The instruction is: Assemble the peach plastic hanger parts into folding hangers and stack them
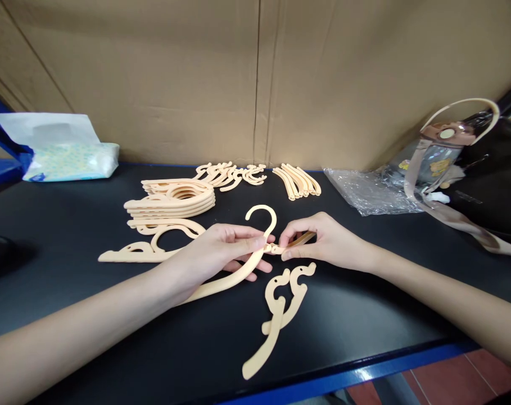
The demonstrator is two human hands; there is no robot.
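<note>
Black tabletop | hanger between left fingers | slim piece pinched in right fingers

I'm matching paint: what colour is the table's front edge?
Blue, best seen in the head view.

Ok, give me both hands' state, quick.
Left hand: closed on a hanger piece with a hook.
Right hand: closed on a slim arm piece.
</note>
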